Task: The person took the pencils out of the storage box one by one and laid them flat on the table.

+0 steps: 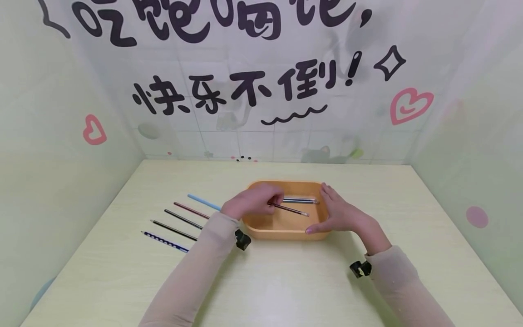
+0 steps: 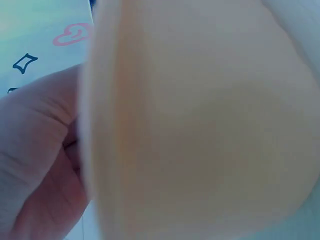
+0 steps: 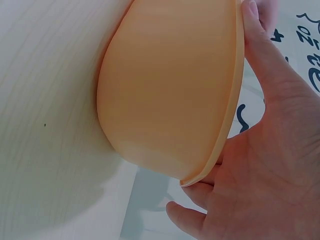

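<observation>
An orange plastic box [image 1: 282, 235] stands on the table, its wall large in the left wrist view and the right wrist view. Over its left part, my left hand [image 1: 259, 198] has curled fingers and pinches a dark pencil [image 1: 291, 210], eraser end pointing right. Pencils [image 1: 300, 200] lie inside along the back wall, partly hidden by that hand. My right hand [image 1: 345, 214] holds the box's right end, thumb on the front rim and fingers at the far corner. In the right wrist view the thumb [image 3: 252, 22] lies along the rim.
Left of the box, several pencils lie slanted in a row, among them a light blue pencil [image 1: 203, 201], a reddish pencil [image 1: 189, 209], a black pencil [image 1: 173, 229] and a dark blue patterned pencil [image 1: 163, 241]. My left forearm covers their right ends. Printed sheets enclose the table [image 1: 286, 286].
</observation>
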